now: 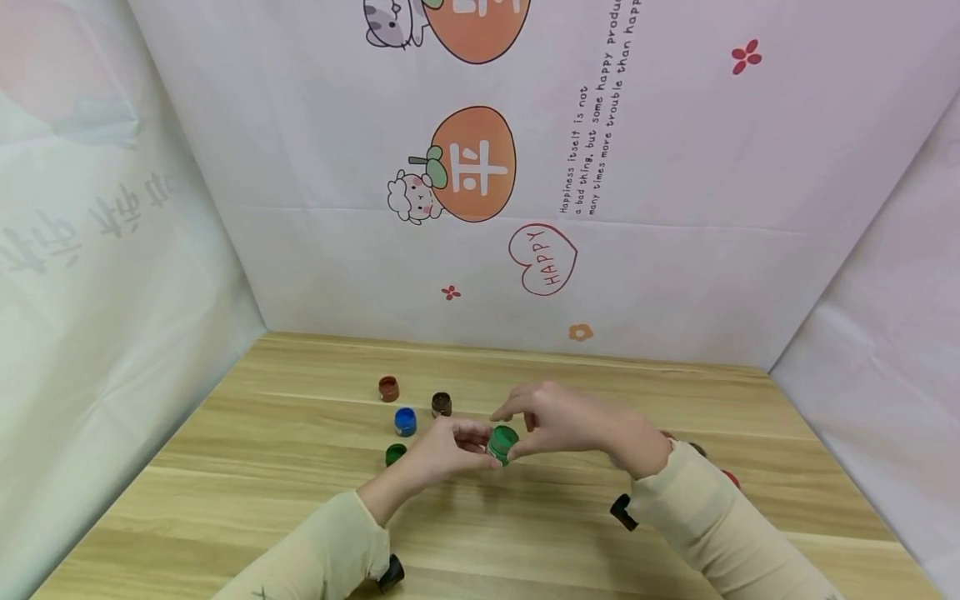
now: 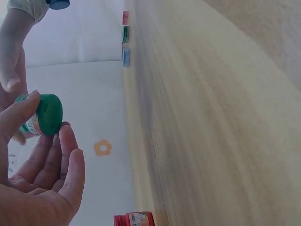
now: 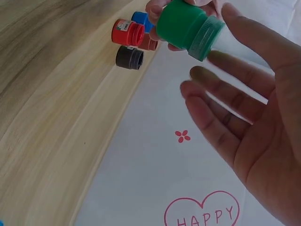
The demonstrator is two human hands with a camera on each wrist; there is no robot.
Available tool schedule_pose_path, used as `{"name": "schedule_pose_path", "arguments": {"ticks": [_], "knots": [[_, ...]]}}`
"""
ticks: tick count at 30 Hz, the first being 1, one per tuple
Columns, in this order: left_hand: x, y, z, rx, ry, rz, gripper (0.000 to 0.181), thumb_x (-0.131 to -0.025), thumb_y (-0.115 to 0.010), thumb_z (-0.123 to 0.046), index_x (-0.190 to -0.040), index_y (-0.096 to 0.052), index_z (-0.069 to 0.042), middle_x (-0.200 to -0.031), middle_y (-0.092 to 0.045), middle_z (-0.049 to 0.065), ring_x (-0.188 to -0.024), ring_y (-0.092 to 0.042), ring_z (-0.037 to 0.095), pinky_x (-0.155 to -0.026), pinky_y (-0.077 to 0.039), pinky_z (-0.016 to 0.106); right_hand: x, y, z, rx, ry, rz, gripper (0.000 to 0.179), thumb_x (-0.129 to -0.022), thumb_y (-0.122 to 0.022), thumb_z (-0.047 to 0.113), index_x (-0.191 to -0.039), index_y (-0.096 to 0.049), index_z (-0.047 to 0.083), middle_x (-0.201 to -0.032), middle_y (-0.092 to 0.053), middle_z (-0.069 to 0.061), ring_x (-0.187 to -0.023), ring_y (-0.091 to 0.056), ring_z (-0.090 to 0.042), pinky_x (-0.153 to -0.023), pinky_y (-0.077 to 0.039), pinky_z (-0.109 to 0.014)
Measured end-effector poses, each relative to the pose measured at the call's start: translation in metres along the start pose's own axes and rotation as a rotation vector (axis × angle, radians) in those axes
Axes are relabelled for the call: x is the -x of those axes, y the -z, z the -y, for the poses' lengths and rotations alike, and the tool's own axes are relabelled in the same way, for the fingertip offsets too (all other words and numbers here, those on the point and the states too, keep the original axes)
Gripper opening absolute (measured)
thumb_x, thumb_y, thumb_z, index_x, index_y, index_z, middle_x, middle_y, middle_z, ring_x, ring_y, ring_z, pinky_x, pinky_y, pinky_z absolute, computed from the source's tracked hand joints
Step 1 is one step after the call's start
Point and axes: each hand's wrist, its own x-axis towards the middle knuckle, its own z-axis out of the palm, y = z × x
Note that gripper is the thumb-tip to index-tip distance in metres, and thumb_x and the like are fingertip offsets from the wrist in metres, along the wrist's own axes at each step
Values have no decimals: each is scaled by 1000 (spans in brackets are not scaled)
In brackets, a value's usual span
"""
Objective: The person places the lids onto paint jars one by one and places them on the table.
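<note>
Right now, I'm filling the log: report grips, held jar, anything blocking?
Left grip holding green jar. Right grip beside jar, fingers spread, contact unclear. Nothing visible between right grip and jar.

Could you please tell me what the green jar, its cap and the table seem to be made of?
Green jar: probably plastic, smooth with a soft sheen; glass isn't ruled out. Its cap: likely clear plastic, looking ribbed and partly see-through. Table: wood or wood-look laminate, showing pale, streaky grain.
</note>
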Motion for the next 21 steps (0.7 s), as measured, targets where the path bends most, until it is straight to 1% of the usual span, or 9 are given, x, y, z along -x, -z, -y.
{"name": "schedule_pose_path", "arguments": {"ticks": [2, 5, 8, 10, 12, 15, 18, 21], "knots": [[-1, 0, 0, 2, 9, -6, 42, -89, -82, -16, -125, -70, 2, -109, -72, 4, -97, -67, 16, -84, -57, 32, 1, 2, -1, -12, 40, 3, 35, -88, -83, 12, -121, -75, 7, -108, -70, 2, -76, -58, -5, -69, -54, -24], [-2, 1, 1, 14, 19, -9, 41, -89, -83, -16, -124, -71, 2, -107, -72, 3, -97, -66, 17, -84, -57, 32, 2, 4, -1, -9, 97, 10, 34, -90, -78, 2, -123, -74, 6, -110, -71, 0, -80, -60, -6, -71, -57, -27], [-1, 1, 1, 11, 18, -16, 40, -88, -83, -16, -122, -72, 2, -106, -72, 2, -96, -66, 16, -83, -57, 31, 1, 4, 0, 6, 126, 14, 33, -91, -76, 0, -123, -75, 7, -109, -72, 0, -80, -60, -3, -72, -58, -28], [-1, 1, 1, 4, 17, -19, 39, -88, -83, -16, -121, -72, 2, -106, -72, 3, -95, -67, 16, -82, -57, 31, 0, 2, 0, 16, 125, 16, 32, -91, -77, 2, -122, -75, 7, -106, -71, 1, -78, -58, -2, -70, -56, -25], [0, 1, 1, -3, 11, -18, 39, -88, -83, -15, -121, -72, 2, -106, -73, 3, -95, -67, 16, -82, -57, 30, 0, 1, 1, 21, 106, 21, 32, -90, -79, 5, -121, -76, 8, -102, -70, 3, -76, -57, -1, -68, -54, -22], [1, -1, 1, -3, 5, -13, 39, -88, -83, -14, -122, -72, 2, -106, -73, 3, -94, -67, 15, -81, -57, 29, 1, -1, 2, 14, 45, 23, 26, -90, -81, 12, -116, -78, 9, -99, -69, 7, -74, -55, 0, -67, -52, -19], [1, -2, 1, 4, -4, -5, 38, -88, -83, -14, -121, -73, 1, -104, -73, 2, -93, -68, 15, -81, -57, 28, 2, -3, 3, 3, -26, 18, 18, -91, -81, 19, -107, -79, 12, -98, -68, 11, -75, -54, -1, -66, -51, -21], [1, -4, 0, 4, -15, 5, 34, -88, -83, -13, -118, -74, 0, -101, -74, 2, -91, -69, 15, -79, -56, 27, 3, -4, 4, 18, -74, 10, 15, -91, -81, 27, -98, -78, 15, -96, -67, 13, -75, -54, -2, -66, -51, -22]]}}
